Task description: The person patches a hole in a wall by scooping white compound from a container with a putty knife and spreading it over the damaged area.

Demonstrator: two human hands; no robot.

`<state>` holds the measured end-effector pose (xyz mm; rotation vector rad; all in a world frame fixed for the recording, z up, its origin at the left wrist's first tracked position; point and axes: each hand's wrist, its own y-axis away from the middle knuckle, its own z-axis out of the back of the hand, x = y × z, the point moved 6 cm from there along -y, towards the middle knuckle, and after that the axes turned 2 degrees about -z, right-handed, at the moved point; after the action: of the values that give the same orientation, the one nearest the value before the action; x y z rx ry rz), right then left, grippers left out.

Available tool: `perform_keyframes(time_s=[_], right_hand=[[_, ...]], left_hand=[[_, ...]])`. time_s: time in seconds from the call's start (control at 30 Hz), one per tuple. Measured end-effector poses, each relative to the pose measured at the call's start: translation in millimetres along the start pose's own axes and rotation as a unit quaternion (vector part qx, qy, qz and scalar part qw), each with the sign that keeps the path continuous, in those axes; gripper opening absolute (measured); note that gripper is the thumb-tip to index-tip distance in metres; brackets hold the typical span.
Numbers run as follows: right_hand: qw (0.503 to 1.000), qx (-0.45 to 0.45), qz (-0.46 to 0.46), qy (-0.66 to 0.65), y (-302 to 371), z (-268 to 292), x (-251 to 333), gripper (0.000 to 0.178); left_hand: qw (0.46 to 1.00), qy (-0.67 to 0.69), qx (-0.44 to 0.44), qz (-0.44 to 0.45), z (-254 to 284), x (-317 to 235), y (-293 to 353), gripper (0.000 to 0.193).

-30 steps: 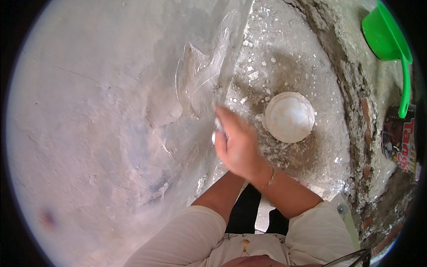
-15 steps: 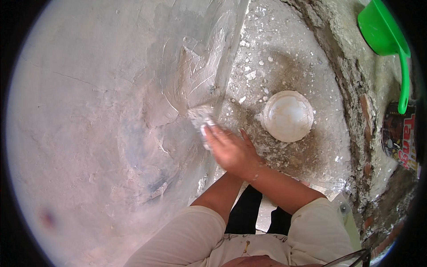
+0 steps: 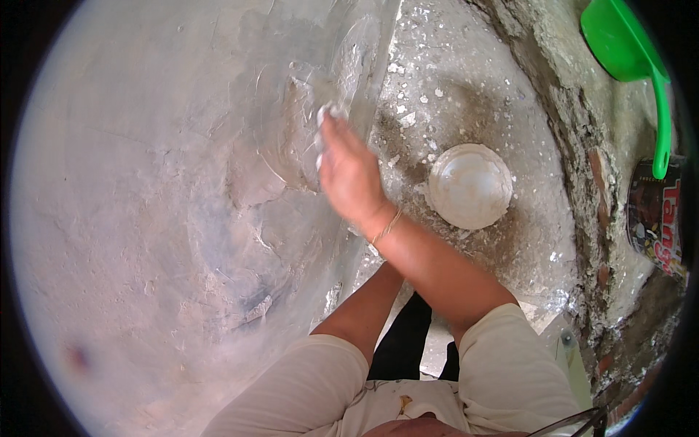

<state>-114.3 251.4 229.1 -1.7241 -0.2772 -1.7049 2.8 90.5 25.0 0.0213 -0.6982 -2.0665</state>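
A pale plastered wall fills the whole left half of the view, from seven o'clock round to twelve o'clock, its grey-white surface rough and marked with curved smear lines near the centre. At about twelve o'clock sits a patch of wet plaster, shinier than the wall around it, streaked in arcs. To the right of the wall, a concrete floor runs from one o'clock to four o'clock, speckled with white splashes. Beyond it, from one o'clock to five o'clock, lies a rough strip of rubble and broken brick.

The right hand reaches up from the lower edge to just above centre, fingers stretched out flat and together, pressed against the wet plaster, with white paste coating the fingertips. A thin bracelet circles its wrist. The left hand is hidden beneath the right forearm; whether it is open or closed cannot be told.

Just right of centre, at three o'clock from the right hand and near it, a round white bowl caked in plaster stands on the floor. At one o'clock a bright green plastic scoop lies with its handle pointing down toward three o'clock.
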Motion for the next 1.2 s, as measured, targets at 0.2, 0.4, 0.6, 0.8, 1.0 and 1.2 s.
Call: perform_keyframes(time_s=[0.2, 0.4, 0.6, 0.8, 1.0, 1.2], right_hand=[[0.994, 0.106, -0.002, -0.035, 71.4, 31.4, 40.3, 0.051], [0.978, 0.032, -0.205, 0.029, 63.5, 34.1, -38.5, 0.047], [0.991, 0.073, -0.113, -0.012, 51.2, -16.9, 14.3, 0.055], [0.979, 0.109, -0.081, -0.154, 52.3, 21.0, 77.8, 0.054], [0.986, 0.058, -0.099, -0.119, 52.6, 29.8, 40.5, 0.054], [0.982, 0.148, -0.043, -0.105, 73.9, 29.4, 68.1, 0.058]], left_hand=[[0.960, -0.189, -0.177, 0.107, -18.5, 5.1, 4.7, 0.153], [0.988, 0.050, 0.137, 0.043, 13.7, -6.1, 7.4, 0.151], [0.983, 0.098, 0.145, 0.057, 31.6, -6.9, 9.6, 0.149], [0.974, 0.085, 0.195, 0.077, 16.1, -4.2, 0.4, 0.144], [0.974, 0.036, 0.213, 0.069, 25.7, -11.9, 5.1, 0.112], [0.982, 0.011, 0.179, 0.063, 28.1, -23.1, 6.0, 0.108]])
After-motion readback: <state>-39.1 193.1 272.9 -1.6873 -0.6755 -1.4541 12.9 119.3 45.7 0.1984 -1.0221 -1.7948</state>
